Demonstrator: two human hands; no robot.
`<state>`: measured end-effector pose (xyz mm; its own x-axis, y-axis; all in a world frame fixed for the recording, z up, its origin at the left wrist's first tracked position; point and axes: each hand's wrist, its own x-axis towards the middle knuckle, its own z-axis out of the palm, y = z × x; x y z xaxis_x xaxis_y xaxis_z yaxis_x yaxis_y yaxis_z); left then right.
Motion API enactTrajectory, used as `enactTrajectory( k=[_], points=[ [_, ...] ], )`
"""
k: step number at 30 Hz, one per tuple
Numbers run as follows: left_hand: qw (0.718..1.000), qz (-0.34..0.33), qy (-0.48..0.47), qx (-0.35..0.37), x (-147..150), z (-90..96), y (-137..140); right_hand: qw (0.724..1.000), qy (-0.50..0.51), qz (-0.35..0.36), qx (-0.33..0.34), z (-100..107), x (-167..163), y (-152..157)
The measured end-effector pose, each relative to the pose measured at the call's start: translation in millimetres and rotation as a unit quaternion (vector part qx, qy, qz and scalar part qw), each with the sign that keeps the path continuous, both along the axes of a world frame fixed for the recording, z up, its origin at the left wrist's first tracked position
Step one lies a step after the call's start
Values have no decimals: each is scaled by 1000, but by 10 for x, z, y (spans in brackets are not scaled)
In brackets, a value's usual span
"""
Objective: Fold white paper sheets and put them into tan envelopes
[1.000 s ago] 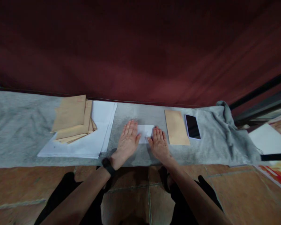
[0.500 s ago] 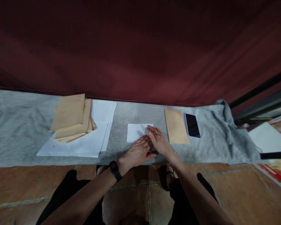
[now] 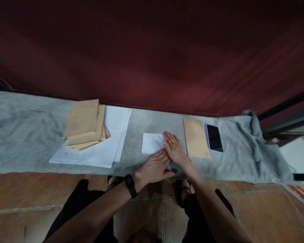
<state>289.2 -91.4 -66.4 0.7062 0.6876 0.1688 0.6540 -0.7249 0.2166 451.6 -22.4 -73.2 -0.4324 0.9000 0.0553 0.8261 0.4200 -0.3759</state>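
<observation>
A small white sheet of paper (image 3: 152, 143), apparently folded, lies on the grey cloth in front of me. My left hand (image 3: 155, 167), with a black watch (image 3: 130, 186) on its wrist, rests flat over the paper's near right corner. Stretched out along the right edge is my right hand (image 3: 176, 150), its fingers pressing down. The fingertips of the left hand meet the right hand, and together they cover that side of the sheet. Just right of my right hand lies a brown envelope (image 3: 197, 139).
Several brown envelopes (image 3: 83, 118) are piled on large white sheets (image 3: 91, 158) at left. A phone (image 3: 214, 138) lies face up beyond the single envelope. The grey cloth (image 3: 245, 152) bunches at the right end. A dark red curtain (image 3: 152, 67) hangs behind.
The whole view has shifted, so the things on the cloth appear farther right. My right hand has straightened along the paper's right edge, and my left hand stays beside it.
</observation>
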Motion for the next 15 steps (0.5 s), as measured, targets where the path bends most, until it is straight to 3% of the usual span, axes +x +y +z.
enactTrajectory(
  k=[9, 15],
  points=[
    [999, -7, 13, 36, -22, -9, -83, 1000, -20, -5, 3, -12, 20, 46],
    [999, -27, 28, 19, -65, 26, -99, 1000, -18, -3, 10, -16, 25, 44]
  ],
)
